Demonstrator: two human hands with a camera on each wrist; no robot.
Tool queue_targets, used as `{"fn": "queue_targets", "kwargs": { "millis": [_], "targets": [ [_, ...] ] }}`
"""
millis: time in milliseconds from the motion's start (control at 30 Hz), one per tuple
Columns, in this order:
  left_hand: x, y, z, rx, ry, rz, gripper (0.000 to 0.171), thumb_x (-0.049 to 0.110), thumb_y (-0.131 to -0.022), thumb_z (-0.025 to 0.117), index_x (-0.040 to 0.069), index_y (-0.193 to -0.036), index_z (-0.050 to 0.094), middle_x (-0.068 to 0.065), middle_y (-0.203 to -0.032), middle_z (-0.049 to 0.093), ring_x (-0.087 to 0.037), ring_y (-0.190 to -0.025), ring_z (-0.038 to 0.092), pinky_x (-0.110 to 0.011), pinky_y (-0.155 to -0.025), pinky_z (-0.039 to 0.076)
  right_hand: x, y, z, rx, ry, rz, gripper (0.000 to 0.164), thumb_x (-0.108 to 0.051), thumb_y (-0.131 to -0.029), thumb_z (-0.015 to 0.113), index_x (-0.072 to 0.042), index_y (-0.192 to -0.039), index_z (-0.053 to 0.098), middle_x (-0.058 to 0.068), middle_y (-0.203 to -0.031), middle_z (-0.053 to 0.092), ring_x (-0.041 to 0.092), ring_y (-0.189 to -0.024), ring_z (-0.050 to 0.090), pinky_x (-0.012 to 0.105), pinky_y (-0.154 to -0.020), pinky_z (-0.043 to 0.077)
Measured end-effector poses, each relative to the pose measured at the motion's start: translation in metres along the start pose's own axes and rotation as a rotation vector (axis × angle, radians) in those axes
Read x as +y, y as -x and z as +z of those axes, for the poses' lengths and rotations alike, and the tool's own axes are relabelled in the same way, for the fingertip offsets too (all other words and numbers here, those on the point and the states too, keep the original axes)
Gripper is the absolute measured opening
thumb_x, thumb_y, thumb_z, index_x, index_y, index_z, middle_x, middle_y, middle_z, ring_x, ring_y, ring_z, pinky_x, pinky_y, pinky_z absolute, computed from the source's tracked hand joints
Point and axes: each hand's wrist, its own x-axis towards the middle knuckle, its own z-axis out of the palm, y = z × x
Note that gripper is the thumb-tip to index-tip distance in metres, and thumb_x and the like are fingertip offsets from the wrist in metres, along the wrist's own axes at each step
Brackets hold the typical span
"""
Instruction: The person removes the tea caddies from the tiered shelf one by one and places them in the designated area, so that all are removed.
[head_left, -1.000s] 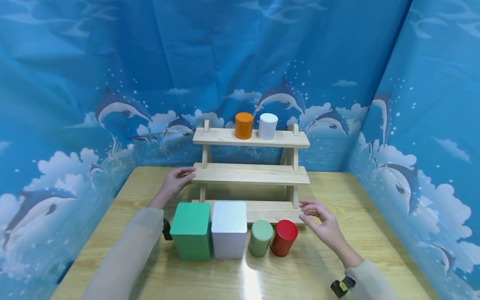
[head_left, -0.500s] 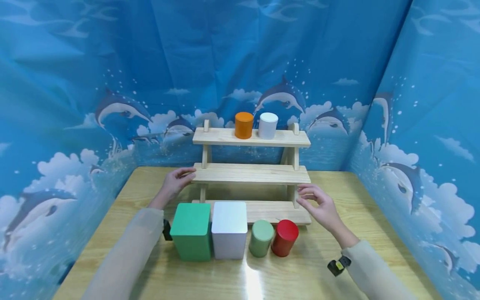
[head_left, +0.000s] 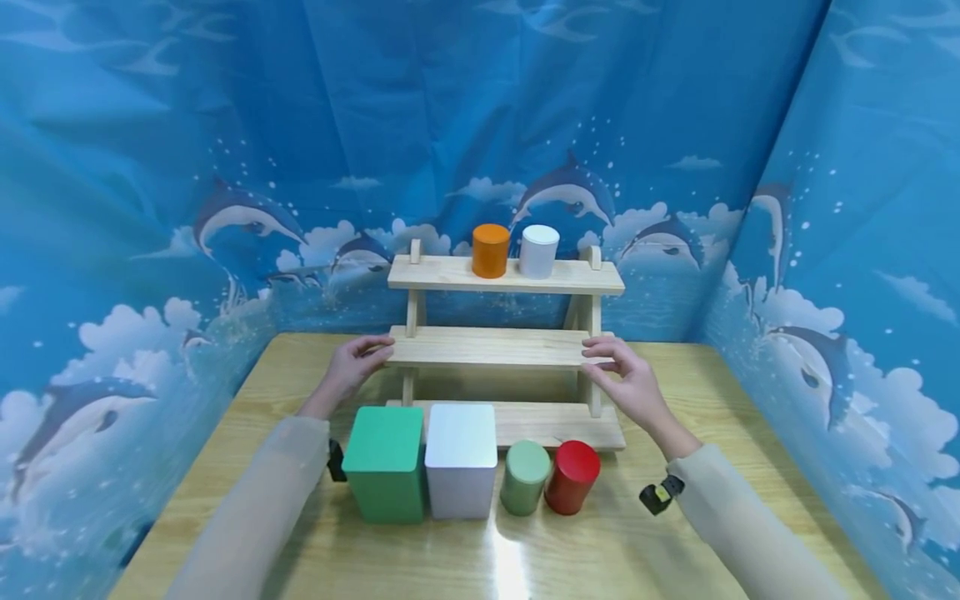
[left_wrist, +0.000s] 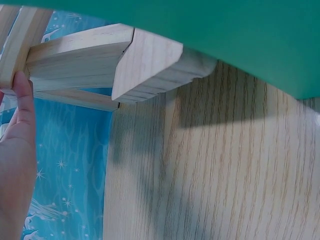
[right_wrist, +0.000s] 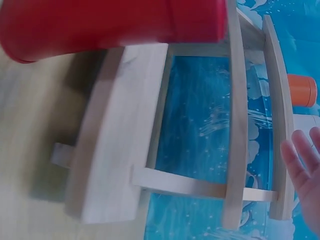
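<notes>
A three-tier wooden display stand [head_left: 495, 345] stands on the table. My left hand [head_left: 351, 367] is at the left end of its middle board, thumb against the board's edge and fingers around the end [left_wrist: 17, 75]. My right hand [head_left: 626, 379] is in front of the middle board's right end, with its fingers spread loosely and holding nothing; the right wrist view shows those fingers [right_wrist: 302, 155] straight. An orange cylinder [head_left: 491, 252] and a white cylinder [head_left: 538, 252] stand side by side on the top board.
Before the stand are a green box [head_left: 385, 465], a white box [head_left: 461, 461], a pale green cylinder [head_left: 524, 477] and a red cylinder [head_left: 572, 477], in a row on the wooden table [head_left: 420, 558]. A blue dolphin-print curtain [head_left: 450, 125] hangs behind and beside the table.
My right hand has risen from the bottom board's right end to the middle board's right end. The left hand and the cylinders and boxes stay in place.
</notes>
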Motion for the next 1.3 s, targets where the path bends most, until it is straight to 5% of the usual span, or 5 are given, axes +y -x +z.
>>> {"fn": "queue_targets", "kwargs": {
  "millis": [467, 733, 967, 1300],
  "targets": [
    [-0.005, -0.003, 0.005, 0.008, 0.029, 0.022, 0.048, 0.034, -0.082, 0.071, 0.003, -0.117, 0.061, -0.010, -0.125, 0.054, -0.016, -0.103, 0.057, -0.028, -0.083, 0.052, -0.006, -0.038, 0.003, 0.053, -0.034, 0.038, 0.035, -0.001, -0.089, 0.061, 0.005, -0.121, 0.052, 0.019, -0.117, 0.056, 0.038, -0.102, 0.057, 0.022, -0.080, 0.050],
    [-0.004, -0.001, 0.007, 0.004, 0.024, 0.023, 0.047, 0.033, -0.083, 0.070, 0.003, -0.117, 0.060, -0.011, -0.127, 0.052, -0.017, -0.104, 0.057, -0.028, -0.083, 0.052, -0.014, -0.054, 0.004, 0.080, 0.021, 0.076, 0.034, -0.007, -0.090, 0.062, 0.002, -0.122, 0.053, 0.019, -0.118, 0.057, 0.036, -0.104, 0.056, 0.044, -0.084, 0.049],
    [0.007, 0.006, 0.004, -0.013, 0.014, 0.011, 0.044, 0.027, -0.087, 0.067, 0.000, -0.121, 0.057, -0.014, -0.128, 0.051, -0.012, -0.100, 0.058, -0.037, -0.090, 0.049, -0.017, -0.070, 0.011, 0.121, -0.024, 0.124, 0.039, -0.011, -0.090, 0.062, 0.003, -0.125, 0.052, 0.021, -0.123, 0.053, 0.038, -0.110, 0.052, 0.048, -0.090, 0.046],
    [0.001, 0.001, 0.001, 0.014, -0.020, 0.014, 0.050, 0.036, -0.083, 0.069, 0.003, -0.119, 0.059, -0.011, -0.127, 0.052, -0.020, -0.107, 0.055, -0.029, -0.085, 0.051, 0.024, -0.099, 0.020, 0.238, -0.038, 0.139, 0.043, -0.024, -0.088, 0.066, -0.004, -0.125, 0.054, 0.010, -0.127, 0.052, 0.026, -0.115, 0.052, 0.043, -0.092, 0.047]
  ]
}}
